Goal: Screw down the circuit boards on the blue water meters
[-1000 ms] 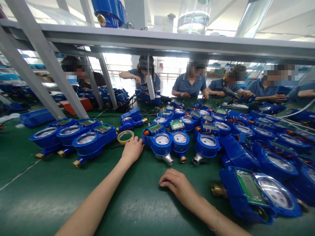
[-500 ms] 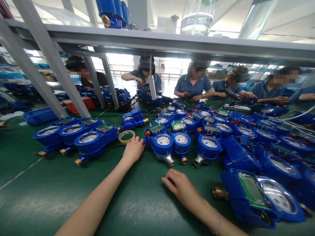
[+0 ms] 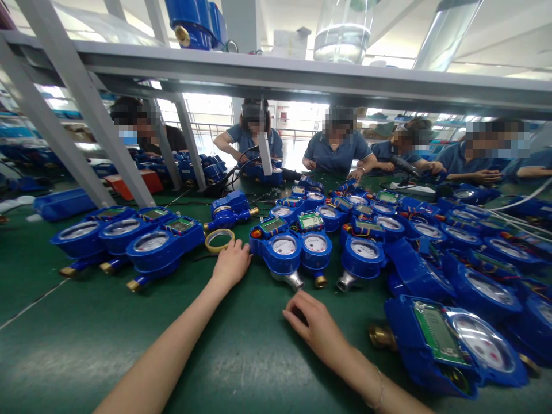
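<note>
My left hand (image 3: 232, 263) lies on the green table with its fingers stretched forward, holding nothing. Its fingertips are beside a yellow roll of tape (image 3: 207, 242) and close to the left edge of a blue water meter (image 3: 282, 247). In front of that meter's silver pipe end, my right hand (image 3: 317, 322) rests on the table, loosely curved, with a gap between thumb and fingers and nothing seen in it. Another blue water meter (image 3: 316, 244) with a brass end stands alongside. A larger meter with a green display board (image 3: 440, 333) lies at the right.
Three blue meters (image 3: 150, 247) stand at the left, and many more crowd the right. A grey shelf (image 3: 276, 69) on slanted posts crosses above the table. Several co-workers in blue shirts (image 3: 336, 152) sit across from me. A blue bin (image 3: 64, 204) is at far left.
The view has shifted slightly. My hands keep nearly the same places. Across the table, a co-worker's hands have moved apart.
</note>
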The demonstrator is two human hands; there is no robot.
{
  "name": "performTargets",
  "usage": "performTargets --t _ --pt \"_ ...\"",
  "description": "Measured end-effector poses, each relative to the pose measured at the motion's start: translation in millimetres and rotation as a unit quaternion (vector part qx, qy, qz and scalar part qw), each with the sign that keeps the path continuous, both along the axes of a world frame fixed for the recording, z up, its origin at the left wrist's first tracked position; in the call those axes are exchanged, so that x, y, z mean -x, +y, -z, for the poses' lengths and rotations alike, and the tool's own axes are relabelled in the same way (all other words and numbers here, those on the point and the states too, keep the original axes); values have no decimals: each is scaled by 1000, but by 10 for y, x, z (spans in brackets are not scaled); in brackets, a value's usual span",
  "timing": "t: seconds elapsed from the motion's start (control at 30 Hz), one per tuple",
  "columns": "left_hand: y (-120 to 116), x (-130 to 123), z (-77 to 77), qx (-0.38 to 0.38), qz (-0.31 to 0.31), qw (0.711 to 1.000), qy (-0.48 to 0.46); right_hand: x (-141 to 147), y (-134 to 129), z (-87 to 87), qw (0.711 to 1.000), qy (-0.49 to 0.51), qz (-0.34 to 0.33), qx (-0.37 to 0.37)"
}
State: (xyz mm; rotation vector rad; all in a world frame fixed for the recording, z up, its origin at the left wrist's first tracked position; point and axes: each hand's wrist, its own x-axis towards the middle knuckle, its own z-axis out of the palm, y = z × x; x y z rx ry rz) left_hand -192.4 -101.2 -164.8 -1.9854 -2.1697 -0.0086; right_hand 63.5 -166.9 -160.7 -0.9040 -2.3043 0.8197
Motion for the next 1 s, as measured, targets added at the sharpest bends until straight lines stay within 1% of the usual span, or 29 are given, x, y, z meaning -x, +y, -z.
performTargets --t 0.2,0.4,0.77,1.0 --pt "-9 -7 -22 5 -1 1000 -5 -16 -11 -46 1000 -10 -8 1" --pt "-24 -27 -51 9 -2 1000 -8 -16 -20 -45 1000 -16 -11 -1" --pt "-17 -26 -33 10 -4 1000 -4 -9 -27 -60 1000 -26 -14 -3" --pt "-15 -16 -34 8 3 1000 -3 -12 -21 -37 999 -30 -11 -5"
